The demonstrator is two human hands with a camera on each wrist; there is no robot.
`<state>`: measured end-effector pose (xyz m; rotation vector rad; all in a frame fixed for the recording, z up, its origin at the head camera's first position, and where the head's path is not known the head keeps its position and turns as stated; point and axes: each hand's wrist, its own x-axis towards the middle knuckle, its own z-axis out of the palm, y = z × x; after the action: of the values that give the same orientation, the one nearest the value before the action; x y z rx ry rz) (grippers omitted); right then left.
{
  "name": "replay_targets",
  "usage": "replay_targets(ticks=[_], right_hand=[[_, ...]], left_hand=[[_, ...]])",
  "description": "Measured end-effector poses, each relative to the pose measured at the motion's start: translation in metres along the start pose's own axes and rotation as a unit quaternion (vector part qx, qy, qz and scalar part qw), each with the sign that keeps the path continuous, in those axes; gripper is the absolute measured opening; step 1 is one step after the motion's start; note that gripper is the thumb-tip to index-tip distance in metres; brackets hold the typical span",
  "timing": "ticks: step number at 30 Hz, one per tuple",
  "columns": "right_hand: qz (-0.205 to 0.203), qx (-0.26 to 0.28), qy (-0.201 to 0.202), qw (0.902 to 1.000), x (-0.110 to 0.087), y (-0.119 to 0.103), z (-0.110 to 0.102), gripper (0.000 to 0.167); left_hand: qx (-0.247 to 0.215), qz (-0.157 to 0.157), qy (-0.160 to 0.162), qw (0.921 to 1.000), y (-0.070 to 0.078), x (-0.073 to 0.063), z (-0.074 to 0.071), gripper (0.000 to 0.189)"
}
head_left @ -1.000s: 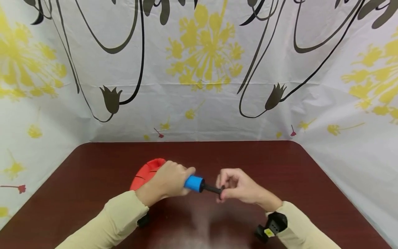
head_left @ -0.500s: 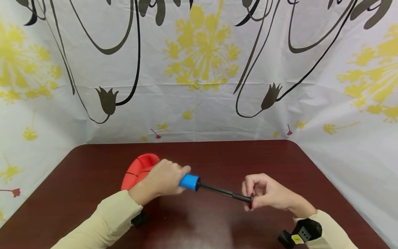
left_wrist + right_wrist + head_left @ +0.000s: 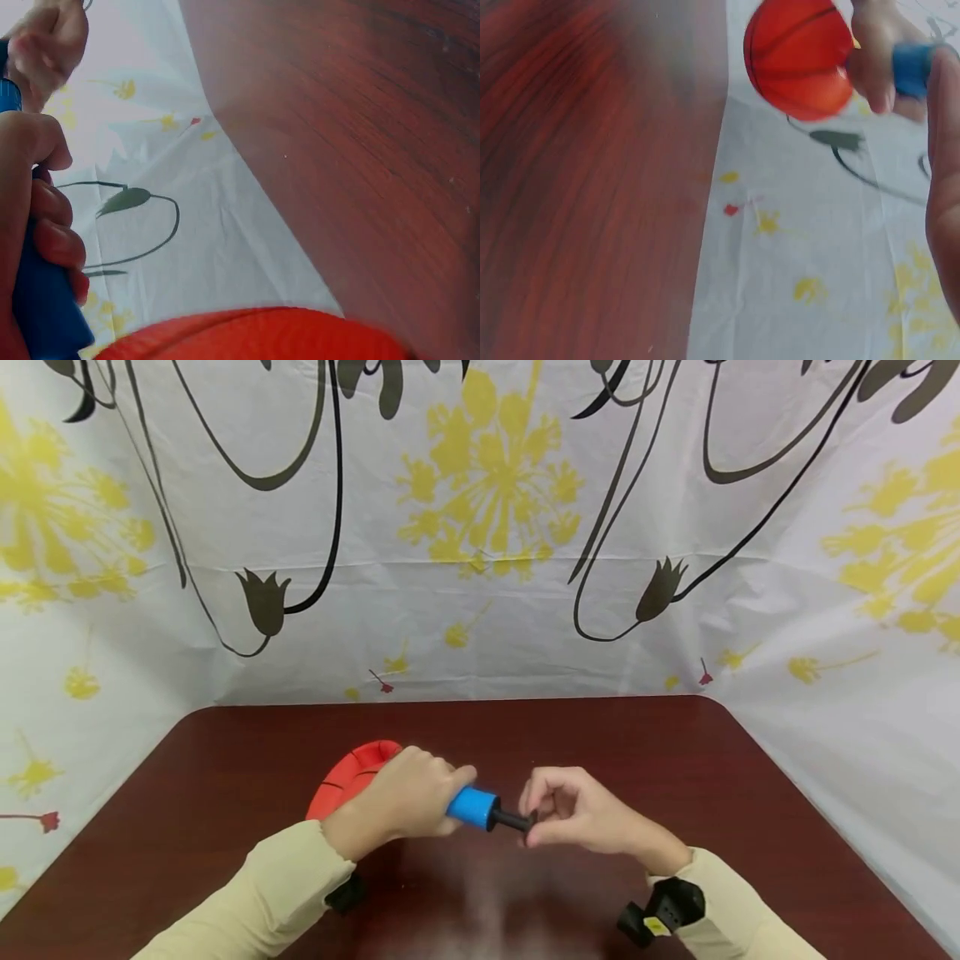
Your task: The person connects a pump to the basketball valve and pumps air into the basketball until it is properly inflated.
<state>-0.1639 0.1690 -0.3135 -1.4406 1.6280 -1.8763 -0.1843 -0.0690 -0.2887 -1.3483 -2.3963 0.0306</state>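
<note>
My left hand (image 3: 408, 793) grips the blue barrel of a hand pump (image 3: 473, 807), its fingers curled round it in the left wrist view. At the pump's right end, my right hand (image 3: 581, 810) pinches the black handle, with a short length of black rod showing. Behind the left hand is a red ball (image 3: 341, 781) with black lines like a basketball; it looks dented in the head view. The ball (image 3: 799, 60) also shows beside the left hand in the right wrist view. Where pump and ball meet is hidden by the left hand.
Beneath the hands is a dark red-brown table (image 3: 600, 735) with rounded far corners. A white cloth (image 3: 480, 627) with yellow and grey flower prints hangs behind it and along both sides. Each wrist wears a black camera (image 3: 667, 910).
My right hand first drew the pump rod far out to the right, then pushed it back left toward the barrel. The left hand and ball shifted slightly left, then back.
</note>
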Motion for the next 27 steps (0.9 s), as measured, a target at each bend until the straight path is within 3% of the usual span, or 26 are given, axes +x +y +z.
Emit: replay_targets(ticks=[3, 7, 12, 17, 22, 27], right_hand=[[-0.009, 0.051, -0.031, 0.9982, -0.016, -0.006, -0.012, 0.021], [-0.021, 0.075, -0.053, 0.9955, -0.032, -0.008, -0.022, 0.021], [-0.039, 0.043, -0.030, 0.9979, -0.015, 0.001, -0.012, 0.021], [-0.027, 0.024, -0.010, 0.9993, 0.001, 0.005, 0.000, 0.019], [-0.018, 0.058, -0.027, 0.9978, -0.008, -0.005, -0.008, 0.021], [-0.029, 0.076, -0.060, 0.9948, -0.031, -0.014, -0.026, 0.023]], left_hand=[[0.000, -0.012, -0.009, 0.9999, -0.006, -0.005, 0.000, 0.031], [0.008, -0.034, -0.021, 0.9992, -0.011, -0.010, -0.001, 0.034], [0.017, -0.019, -0.024, 0.9994, -0.001, 0.003, -0.001, 0.030], [0.031, -0.003, -0.018, 0.9994, 0.009, 0.012, -0.003, 0.029], [-0.006, -0.001, -0.019, 0.9998, 0.007, 0.009, -0.002, 0.028], [-0.004, -0.037, -0.015, 0.9992, -0.005, -0.001, -0.001, 0.032]])
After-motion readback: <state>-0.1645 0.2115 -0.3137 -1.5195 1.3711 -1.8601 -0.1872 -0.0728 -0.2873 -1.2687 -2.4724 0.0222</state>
